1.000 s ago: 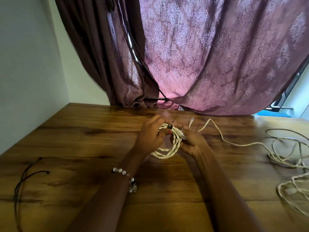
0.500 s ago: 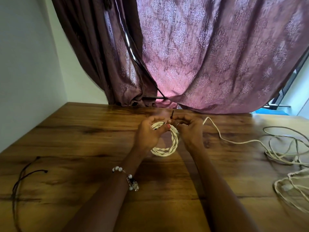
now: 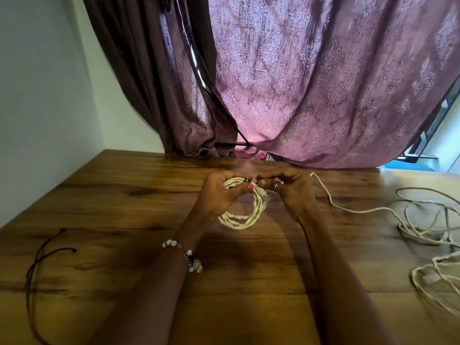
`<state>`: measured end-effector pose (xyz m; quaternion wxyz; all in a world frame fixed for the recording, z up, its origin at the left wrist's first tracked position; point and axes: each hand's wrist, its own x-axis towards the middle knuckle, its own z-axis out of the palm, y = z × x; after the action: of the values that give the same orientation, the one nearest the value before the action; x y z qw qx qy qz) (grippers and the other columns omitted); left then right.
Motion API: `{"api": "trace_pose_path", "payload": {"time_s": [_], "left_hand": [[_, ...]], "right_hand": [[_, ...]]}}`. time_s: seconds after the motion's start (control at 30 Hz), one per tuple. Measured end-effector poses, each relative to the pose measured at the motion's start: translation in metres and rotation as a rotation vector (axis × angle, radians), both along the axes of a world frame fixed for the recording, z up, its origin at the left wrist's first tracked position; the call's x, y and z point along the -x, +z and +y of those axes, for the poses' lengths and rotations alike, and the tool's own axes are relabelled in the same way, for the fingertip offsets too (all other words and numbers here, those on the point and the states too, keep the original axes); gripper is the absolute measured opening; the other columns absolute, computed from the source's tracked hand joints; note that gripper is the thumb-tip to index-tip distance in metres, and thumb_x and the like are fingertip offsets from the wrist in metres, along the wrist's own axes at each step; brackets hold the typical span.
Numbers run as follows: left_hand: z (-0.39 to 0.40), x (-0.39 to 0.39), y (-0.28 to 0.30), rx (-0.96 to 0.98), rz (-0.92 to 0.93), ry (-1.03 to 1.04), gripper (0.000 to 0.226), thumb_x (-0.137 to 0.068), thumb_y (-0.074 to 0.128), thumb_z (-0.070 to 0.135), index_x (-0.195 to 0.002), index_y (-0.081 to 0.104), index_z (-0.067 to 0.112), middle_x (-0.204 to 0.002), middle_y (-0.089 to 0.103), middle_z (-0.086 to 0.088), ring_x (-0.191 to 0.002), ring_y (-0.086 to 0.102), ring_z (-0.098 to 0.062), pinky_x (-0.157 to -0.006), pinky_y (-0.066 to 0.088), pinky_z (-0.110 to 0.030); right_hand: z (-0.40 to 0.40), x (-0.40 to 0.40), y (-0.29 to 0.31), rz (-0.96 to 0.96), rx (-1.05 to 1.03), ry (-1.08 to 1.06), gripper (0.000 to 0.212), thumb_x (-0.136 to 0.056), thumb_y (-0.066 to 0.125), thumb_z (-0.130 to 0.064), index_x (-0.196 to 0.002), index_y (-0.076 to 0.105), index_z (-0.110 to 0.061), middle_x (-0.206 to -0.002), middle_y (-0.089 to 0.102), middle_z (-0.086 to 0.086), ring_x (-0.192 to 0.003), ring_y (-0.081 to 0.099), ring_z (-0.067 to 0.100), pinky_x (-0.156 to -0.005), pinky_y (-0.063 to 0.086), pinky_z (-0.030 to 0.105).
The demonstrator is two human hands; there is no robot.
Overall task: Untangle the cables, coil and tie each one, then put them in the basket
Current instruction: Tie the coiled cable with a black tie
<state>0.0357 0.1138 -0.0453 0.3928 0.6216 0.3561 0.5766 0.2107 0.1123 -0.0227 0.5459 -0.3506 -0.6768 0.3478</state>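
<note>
Both hands meet at the top of a coiled white cable [image 3: 245, 207], held just above the worktop [image 3: 129, 220] near the middle of the view. The left hand [image 3: 219, 192] curls round the coil's upper left arc, thumb across the strands, while the right hand [image 3: 290, 189] pinches something small at the coil's 12 o'clock, where a pale connector [image 3: 263, 193] pokes out. The loop hangs from that pinch toward 6 o'clock, its plane roughly facing the camera, so the spot being worked lies between the two sets of fingertips, with both hands equally close to it. By my judgement this is the tying step, and the coming move turns on wrapping around the bundle at that top point, across the strands. Whether a tie is already round the coil I cannot tell: the fingers cover the joint and only a hint of something dark shows there. At 3 o'clock a loose white cable [image 3: 353, 209] runs from beside the right hand to a tangled pile of cables [image 3: 428, 227], partly cut off by the frame edge and apparently not yet sorted. At 9 o'clock a thin dark cord [image 3: 47, 252] lies on the wood, well apart from the hands. No basket is in view.
</note>
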Motion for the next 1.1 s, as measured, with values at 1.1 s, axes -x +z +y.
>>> {"api": "trace_pose_path", "payload": {"time_s": [1.1], "left_hand": [[0.002, 0.006, 0.001, -0.039, 0.121, 0.010, 0.021, -0.079, 0.069, -0.006, -0.100, 0.068, -0.008, -0.078, 0.068, -0.016, -0.038, 0.050, 0.006, -0.041, 0.035, -0.007]], "right_hand": [[0.015, -0.012, 0.001, -0.564, -0.552, -0.161, 0.033, -0.070, 0.069, 0.013, -0.092, 0.077, -0.011, -0.086, 0.072, 0.004, -0.078, 0.067, 0.019, -0.062, 0.055, 0.029]]}}
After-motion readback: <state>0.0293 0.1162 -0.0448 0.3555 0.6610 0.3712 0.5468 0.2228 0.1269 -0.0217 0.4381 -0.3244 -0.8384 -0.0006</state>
